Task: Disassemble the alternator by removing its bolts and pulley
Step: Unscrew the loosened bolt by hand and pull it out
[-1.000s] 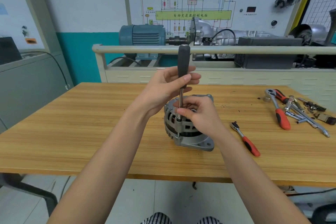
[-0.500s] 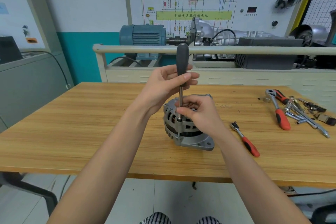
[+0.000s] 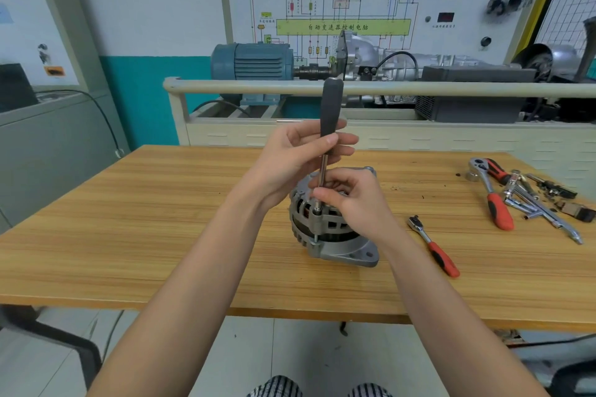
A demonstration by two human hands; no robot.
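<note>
A grey alternator [image 3: 338, 235] stands on the wooden table [image 3: 161, 219] in the middle of the view. A nut driver with a dark handle [image 3: 331, 106] stands upright over it, its steel shaft reaching down to a bolt [image 3: 317, 211] on the housing's near edge. My left hand [image 3: 296, 161] grips the lower part of the handle between thumb and fingers. My right hand [image 3: 351, 200] rests on top of the alternator and pinches the shaft just above the bolt. The pulley is hidden under my right hand.
A small ratchet with a red handle [image 3: 433, 246] lies right of the alternator. Farther right sit a larger red-handled ratchet [image 3: 491, 193] and several loose chrome tools [image 3: 545, 203]. Behind the table runs a rail [image 3: 451, 87] with a blue motor [image 3: 254, 61].
The driver handle has turned slightly in my left hand, whose fingers have shifted round it. My right hand stays at the shaft. The alternator has not moved.
</note>
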